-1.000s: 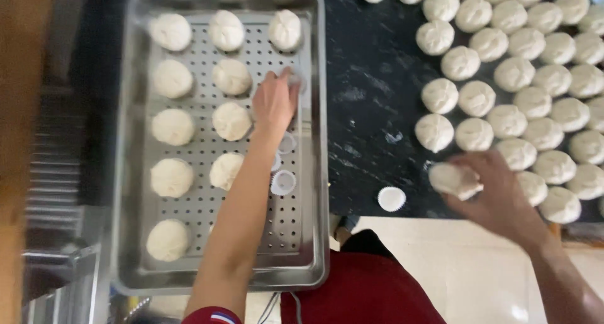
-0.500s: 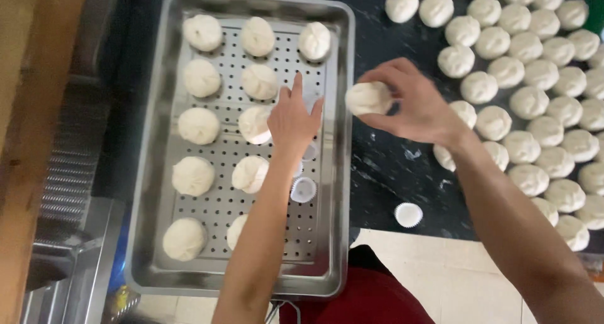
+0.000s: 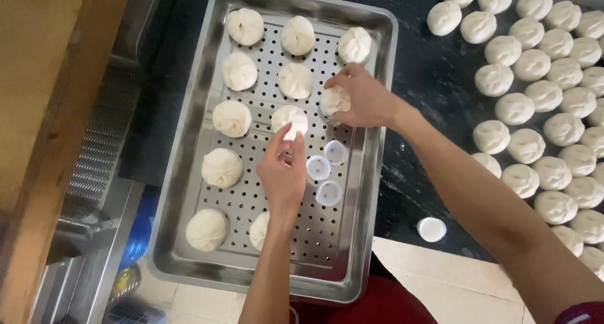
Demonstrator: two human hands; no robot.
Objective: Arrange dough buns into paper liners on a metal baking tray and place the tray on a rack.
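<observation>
A perforated steel tray point(image 3: 189, 148) holds several white dough buns in rows. My right hand point(image 3: 365, 97) holds a dough bun point(image 3: 335, 100) and sets it down in the tray's right column, below another bun point(image 3: 355, 44). My left hand point(image 3: 283, 176) hovers over the tray's middle, fingers loosely curled, fingertips close to a bun point(image 3: 289, 119). Three white paper cups point(image 3: 327, 170) lie on the tray just right of my left hand.
Many more dough buns point(image 3: 541, 97) sit in rows on the dark counter at the right. One loose paper cup point(image 3: 431, 229) lies near the counter's front edge. A wooden board point(image 3: 44, 110) and metal racks stand at the left.
My right hand carried the bun from the counter's edge into the tray and lowered it. My left hand drew back toward me, away from the paper cups.
</observation>
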